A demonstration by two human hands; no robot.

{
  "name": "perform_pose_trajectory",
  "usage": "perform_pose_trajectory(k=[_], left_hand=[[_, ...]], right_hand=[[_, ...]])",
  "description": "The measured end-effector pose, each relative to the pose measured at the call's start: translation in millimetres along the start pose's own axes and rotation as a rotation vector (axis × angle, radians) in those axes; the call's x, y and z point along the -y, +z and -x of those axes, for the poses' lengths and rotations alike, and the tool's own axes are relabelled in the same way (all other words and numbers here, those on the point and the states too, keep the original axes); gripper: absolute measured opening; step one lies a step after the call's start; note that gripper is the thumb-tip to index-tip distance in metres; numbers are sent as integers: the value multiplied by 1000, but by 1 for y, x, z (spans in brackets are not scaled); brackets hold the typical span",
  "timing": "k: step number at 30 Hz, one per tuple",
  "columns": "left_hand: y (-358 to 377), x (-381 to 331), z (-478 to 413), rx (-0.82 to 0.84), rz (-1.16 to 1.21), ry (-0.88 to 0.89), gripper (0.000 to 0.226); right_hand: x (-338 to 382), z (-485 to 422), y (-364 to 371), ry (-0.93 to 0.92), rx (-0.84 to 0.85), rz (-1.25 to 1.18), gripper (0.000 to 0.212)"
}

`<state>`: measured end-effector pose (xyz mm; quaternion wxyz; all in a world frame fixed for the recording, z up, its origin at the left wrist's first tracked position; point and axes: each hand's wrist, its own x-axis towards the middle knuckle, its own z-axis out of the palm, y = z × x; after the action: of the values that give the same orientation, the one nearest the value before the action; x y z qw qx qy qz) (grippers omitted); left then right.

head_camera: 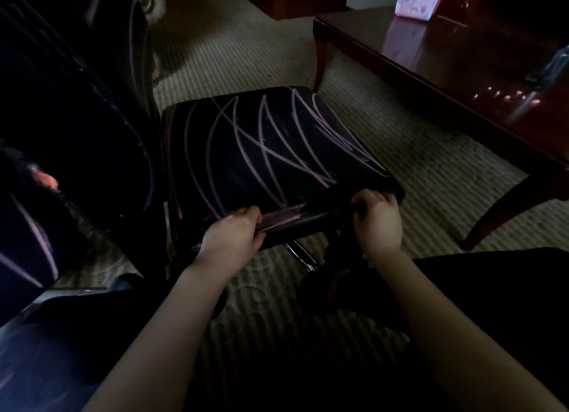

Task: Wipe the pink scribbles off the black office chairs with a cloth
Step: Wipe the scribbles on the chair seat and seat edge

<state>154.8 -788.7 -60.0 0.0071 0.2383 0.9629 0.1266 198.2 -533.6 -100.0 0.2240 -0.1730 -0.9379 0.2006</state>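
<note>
Left hand (235,234) and right hand (378,219) grip the chair seat (261,153) by its near edge, fingers clenched; rim judged stiff, covering slick.

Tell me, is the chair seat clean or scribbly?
Scribbly. Pink scribbles cross the black seat, and the left hand and right hand grip its front edge.

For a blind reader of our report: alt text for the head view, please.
The left hand and right hand grip the front edge of a black chair seat covered in pink scribbles. It stands on striped carpet beside a dark wooden table.
</note>
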Motion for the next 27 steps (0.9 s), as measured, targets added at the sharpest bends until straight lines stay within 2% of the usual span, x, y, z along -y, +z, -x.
perform_pose_trajectory(k=[1, 4, 6, 11, 15, 17, 20, 23, 27], left_hand=[[0, 0, -1, -1, -1, 1, 25], [-1, -2, -2, 0, -4, -2, 25], [-1, -3, -1, -5, 3, -8, 25], [0, -2, -1, -13, 5, 4, 26], [-1, -1, -4, -15, 11, -4, 25], [-1, -2, -5, -15, 12, -4, 25], [1, -3, -7, -20, 15, -4, 25], [2, -4, -7, -32, -2, -13, 24], [1, -2, -6, -34, 19, -23, 23]], right_hand=[[10, 3, 2, -37, 16, -14, 27], [46, 20, 16, -299, 151, -64, 31], [54, 20, 16, -379, 161, -69, 31], [17, -22, -3, -109, -36, -90, 54], [-6, -23, 15, -33, 44, -109, 48], [2, -17, 24, 6, 25, -104, 45], [38, -8, 33, -36, -51, -88, 50], [65, 5, 42, -150, -10, 48, 53], [40, -16, 36, -231, -23, 4, 35]])
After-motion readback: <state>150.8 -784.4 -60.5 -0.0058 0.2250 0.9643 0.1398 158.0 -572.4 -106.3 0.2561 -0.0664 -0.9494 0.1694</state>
